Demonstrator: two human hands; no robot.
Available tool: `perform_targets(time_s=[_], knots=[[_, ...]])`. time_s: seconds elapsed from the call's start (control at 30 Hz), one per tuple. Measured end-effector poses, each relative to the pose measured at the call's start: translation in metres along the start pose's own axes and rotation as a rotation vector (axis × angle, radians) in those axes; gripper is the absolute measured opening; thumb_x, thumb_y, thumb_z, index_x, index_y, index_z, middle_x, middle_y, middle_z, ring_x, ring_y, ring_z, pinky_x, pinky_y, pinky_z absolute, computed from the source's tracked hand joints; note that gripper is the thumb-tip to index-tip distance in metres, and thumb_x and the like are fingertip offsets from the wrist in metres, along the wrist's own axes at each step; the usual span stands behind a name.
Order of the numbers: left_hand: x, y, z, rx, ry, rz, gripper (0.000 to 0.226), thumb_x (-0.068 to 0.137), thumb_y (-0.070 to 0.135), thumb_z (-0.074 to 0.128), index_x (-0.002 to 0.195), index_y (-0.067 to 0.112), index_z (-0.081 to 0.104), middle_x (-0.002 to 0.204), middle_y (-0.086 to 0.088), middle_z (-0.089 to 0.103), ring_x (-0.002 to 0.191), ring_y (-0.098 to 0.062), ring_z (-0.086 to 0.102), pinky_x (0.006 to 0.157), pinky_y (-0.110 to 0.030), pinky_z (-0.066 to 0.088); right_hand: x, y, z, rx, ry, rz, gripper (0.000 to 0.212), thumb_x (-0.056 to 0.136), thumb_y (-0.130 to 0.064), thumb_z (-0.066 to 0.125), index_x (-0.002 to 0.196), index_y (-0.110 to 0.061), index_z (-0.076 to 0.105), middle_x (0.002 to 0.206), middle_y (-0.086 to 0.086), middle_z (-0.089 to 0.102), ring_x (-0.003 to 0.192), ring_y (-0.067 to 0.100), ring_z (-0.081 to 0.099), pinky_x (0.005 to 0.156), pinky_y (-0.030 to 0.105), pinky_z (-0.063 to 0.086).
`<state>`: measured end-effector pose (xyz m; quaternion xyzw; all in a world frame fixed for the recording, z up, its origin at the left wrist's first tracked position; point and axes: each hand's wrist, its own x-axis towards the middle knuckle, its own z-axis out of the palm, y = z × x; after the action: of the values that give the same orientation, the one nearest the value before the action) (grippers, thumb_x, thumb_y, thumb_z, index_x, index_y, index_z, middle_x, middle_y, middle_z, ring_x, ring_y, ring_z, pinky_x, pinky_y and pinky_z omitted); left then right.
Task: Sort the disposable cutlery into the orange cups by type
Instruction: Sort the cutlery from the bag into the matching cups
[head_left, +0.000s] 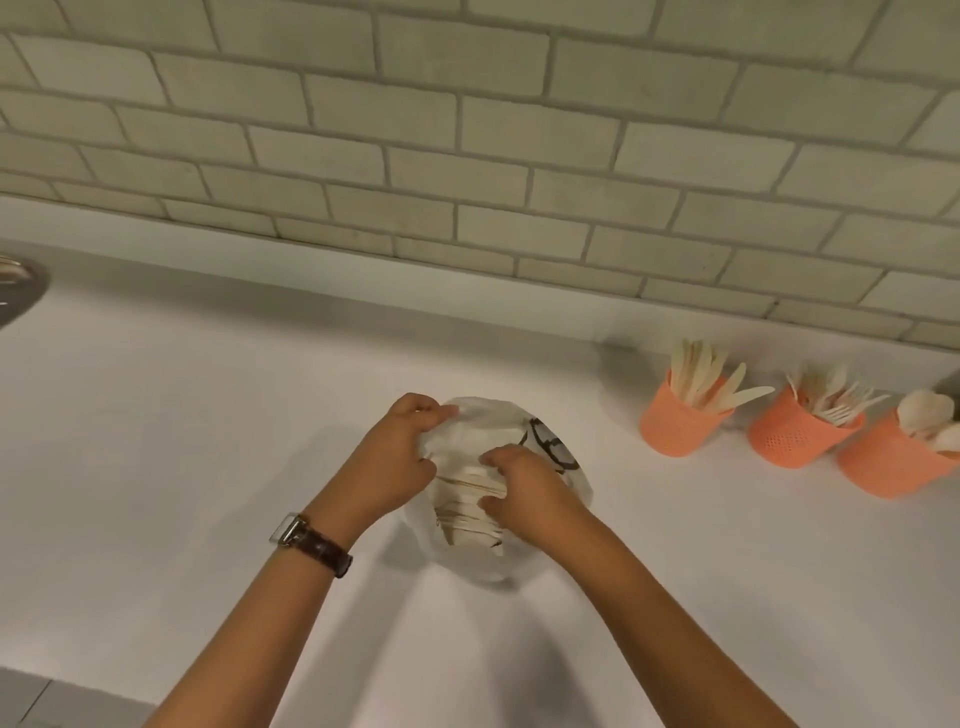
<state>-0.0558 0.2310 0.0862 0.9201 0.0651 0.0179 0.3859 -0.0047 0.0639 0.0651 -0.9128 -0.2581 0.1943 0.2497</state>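
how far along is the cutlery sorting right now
Done: the knife cup, fork cup and spoon cup each already hold their own type. In hand: the left hand and right hand both hold a white bag on the counter, with a wooden cutlery stack showing inside. Left: that stack is not yet in the cups.

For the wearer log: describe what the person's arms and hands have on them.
Left hand and right hand are bare: no gloves, no rings seen. No sleeves in view on either forearm. The left wrist carries a watch with a dark brown strap and a silvery metal part.
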Motion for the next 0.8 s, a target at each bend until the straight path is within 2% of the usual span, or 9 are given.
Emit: perform_targets(time_s=[0.07,0.13,0.23,0.37,0.53,0.63,0.73,0.8], knots=[[-0.006,-0.003,0.0,-0.049,0.0,0.007,0.066,0.077,-0.01,0.053,0.133,0.024,0.049,0.115,0.011,0.041,0.086,0.0,0.05,0.07,-0.001,0.038,0.014,0.005,0.002,-0.156,-0.106,0.08,0.059,0.085,-0.015,0.064,0.138,-0.01,0.041,0.141,0.006,0.042,0.128,0.021,0.044,0.102,0.026,0.036],[-0.011,-0.005,0.001,-0.082,0.008,0.01,0.067,0.077,-0.01,0.053,0.134,0.025,0.048,0.118,0.01,0.04,0.089,-0.003,0.052,0.071,-0.002,0.039,0.023,0.009,0.005,-0.249,-0.171,0.108,0.058,0.081,-0.014,0.065,0.134,-0.008,0.043,0.136,0.008,0.045,0.122,0.024,0.048,0.099,0.032,0.043],[-0.014,-0.008,0.003,-0.11,0.035,0.016,0.068,0.076,-0.01,0.054,0.134,0.026,0.049,0.119,0.011,0.04,0.09,-0.006,0.053,0.071,-0.003,0.041,0.029,0.006,0.007,-0.341,-0.242,0.103,0.051,0.078,-0.015,0.066,0.125,-0.008,0.048,0.121,0.01,0.054,0.109,0.026,0.054,0.084,0.033,0.049],[-0.014,-0.009,0.002,-0.142,0.066,0.023,0.069,0.076,-0.01,0.055,0.134,0.025,0.048,0.119,0.01,0.039,0.08,-0.003,0.054,0.068,-0.003,0.04,0.034,-0.002,0.002,-0.483,-0.301,0.053,0.033,0.072,-0.02,0.07,0.1,-0.009,0.055,0.098,0.007,0.056,0.09,0.023,0.051,0.065,0.028,0.04],[-0.016,-0.005,0.002,-0.168,0.076,0.027,0.068,0.077,-0.009,0.056,0.135,0.025,0.046,0.12,0.01,0.039,0.078,0.0,0.052,0.067,-0.004,0.041,0.037,-0.004,0.005,-0.486,-0.345,0.008,0.032,0.074,-0.021,0.069,0.098,-0.007,0.054,0.096,0.008,0.057,0.08,0.022,0.053,0.052,0.026,0.039],[-0.016,-0.004,0.003,-0.187,0.065,0.023,0.069,0.077,-0.01,0.055,0.135,0.026,0.046,0.119,0.011,0.039,0.073,0.002,0.052,0.066,-0.004,0.041,0.037,-0.009,0.009,-0.546,-0.351,-0.007,0.038,0.078,-0.018,0.066,0.109,-0.007,0.049,0.098,0.008,0.056,0.093,0.027,0.058,0.068,0.029,0.04],[-0.016,-0.007,0.001,-0.176,0.063,0.022,0.07,0.077,-0.01,0.055,0.135,0.026,0.046,0.119,0.01,0.039,0.073,0.005,0.052,0.066,-0.005,0.041,0.038,-0.013,0.013,-0.656,-0.302,-0.02,0.04,0.081,-0.007,0.059,0.118,-0.005,0.043,0.109,0.013,0.06,0.105,0.031,0.056,0.086,0.034,0.038],[-0.016,-0.008,0.0,-0.165,0.065,0.022,0.07,0.076,-0.01,0.056,0.135,0.026,0.046,0.121,0.008,0.04,0.072,0.0,0.052,0.065,-0.005,0.041,0.039,-0.016,0.016,-0.746,-0.288,-0.01,0.039,0.083,-0.006,0.056,0.12,-0.004,0.043,0.114,0.015,0.06,0.108,0.032,0.054,0.091,0.035,0.038]])
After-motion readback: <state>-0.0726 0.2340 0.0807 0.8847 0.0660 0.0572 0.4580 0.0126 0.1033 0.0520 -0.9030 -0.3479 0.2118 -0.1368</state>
